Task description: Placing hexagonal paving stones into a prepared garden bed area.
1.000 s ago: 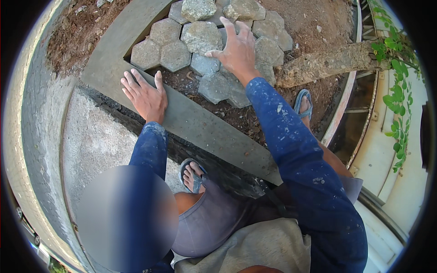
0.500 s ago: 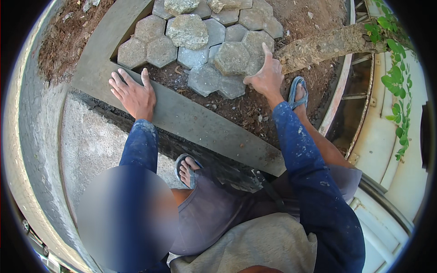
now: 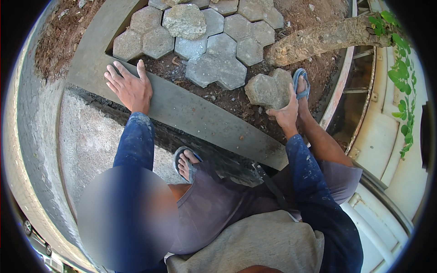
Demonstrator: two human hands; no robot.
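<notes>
My left hand point(image 3: 131, 88) lies with fingers spread on the grey concrete curb point(image 3: 191, 118), holding nothing. In my right hand point(image 3: 287, 113) is a concrete paver point(image 3: 267, 90) of joined hexagon lobes; my thumb is at its near edge and my fingers run along its right side. The paver is over the soil beside my right sandalled foot point(image 3: 302, 84), and whether it touches the ground I cannot tell. Beyond lie several similar pavers, among them a pale grey three-lobed paver point(image 3: 216, 63) closest to the held one. A rough stone chunk point(image 3: 185, 21) sits on top of them.
A tree trunk point(image 3: 323, 38) leans across from the right, with green leaves point(image 3: 403, 68) hanging at its end. Rusty white metalwork point(image 3: 380, 123) stands along the right. My left sandalled foot point(image 3: 187, 164) is on the near side of the curb.
My right hand has drawn a paver from atop the others toward me and to the right, uncovering the pavers underneath. My left hand stays on the curb.
</notes>
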